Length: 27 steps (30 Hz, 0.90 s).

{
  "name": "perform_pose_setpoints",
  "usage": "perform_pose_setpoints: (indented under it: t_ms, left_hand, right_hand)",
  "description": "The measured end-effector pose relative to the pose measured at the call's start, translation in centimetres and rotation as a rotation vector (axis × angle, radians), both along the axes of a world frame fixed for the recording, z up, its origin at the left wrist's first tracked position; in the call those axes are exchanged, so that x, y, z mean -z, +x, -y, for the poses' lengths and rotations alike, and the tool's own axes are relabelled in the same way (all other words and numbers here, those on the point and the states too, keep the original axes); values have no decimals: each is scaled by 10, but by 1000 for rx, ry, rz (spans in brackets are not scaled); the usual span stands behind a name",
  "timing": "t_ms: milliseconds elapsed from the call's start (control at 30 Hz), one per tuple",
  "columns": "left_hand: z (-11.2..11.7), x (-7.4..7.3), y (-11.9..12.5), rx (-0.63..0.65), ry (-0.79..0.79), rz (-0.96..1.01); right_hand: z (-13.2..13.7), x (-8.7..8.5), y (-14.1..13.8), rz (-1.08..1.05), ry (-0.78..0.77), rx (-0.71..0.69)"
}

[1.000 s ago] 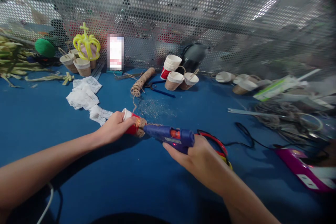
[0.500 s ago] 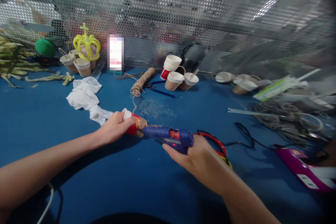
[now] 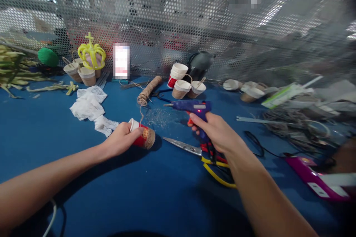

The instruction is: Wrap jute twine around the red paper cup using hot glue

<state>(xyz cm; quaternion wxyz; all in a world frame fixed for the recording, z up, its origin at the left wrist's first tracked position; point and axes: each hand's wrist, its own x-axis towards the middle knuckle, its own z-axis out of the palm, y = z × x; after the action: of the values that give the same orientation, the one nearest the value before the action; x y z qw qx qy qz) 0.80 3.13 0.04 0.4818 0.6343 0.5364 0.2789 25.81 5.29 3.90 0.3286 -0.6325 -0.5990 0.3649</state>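
Note:
My left hand [image 3: 121,140] is closed around a red paper cup [image 3: 139,137] lying on its side, its bottom end wound with brown twine. The twine runs back to a spool [image 3: 148,89] further up the blue table. My right hand [image 3: 215,131] grips a blue glue gun [image 3: 191,106] lifted above the table, nozzle pointing left, apart from the cup. Scissors with yellow and red handles [image 3: 194,151] lie just in front of my right hand.
White crumpled paper [image 3: 89,105] lies left of the cup. Paper cups [image 3: 183,81] stand by the perforated metal screen [image 3: 178,22]. A yellow crown [image 3: 91,52] and more cups sit at back left. Cables, strips and a purple tool [image 3: 314,177] crowd the right.
My right hand has pulled the glue gun away from the cup, up and to the right, uncovering the scissors. My left hand keeps holding the cup in place.

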Motion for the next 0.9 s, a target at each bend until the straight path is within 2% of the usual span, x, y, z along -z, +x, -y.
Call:
perform_pose_setpoints:
  t_ms: [167, 333, 467, 600, 633, 667, 733, 767, 833, 900]
  left_hand:
    - [1, -1, 2, 3, 22, 34]
    - [2, -1, 2, 3, 18, 46]
    - [3, -2, 2, 7, 24, 48]
    - [4, -4, 2, 25, 36, 42]
    - [5, -5, 2, 33, 38, 33]
    - [6, -6, 3, 42, 42, 22]
    - [9, -8, 3, 60, 64, 1]
    - [10, -9, 4, 67, 74, -9]
    - [11, -10, 4, 78, 84, -22]
    - [10, -11, 5, 85, 68, 3]
  right_hand:
    - [-34, 17, 1, 176, -33, 78]
    - [-50, 30, 3, 311, 31, 71]
    - [-43, 22, -4, 411, 173, 63]
    - [-26, 4, -32, 431, 283, 14]
    - [-22, 2, -42, 409, 279, -53]
    - [-18, 0, -53, 324, 232, -189]
    - [-12, 0, -74, 117, 71, -438]
    - [-9, 1, -83, 19, 4, -508]
    - [-5, 3, -94, -155, -55, -514]
    - [-3, 3, -98, -276, -53, -432]
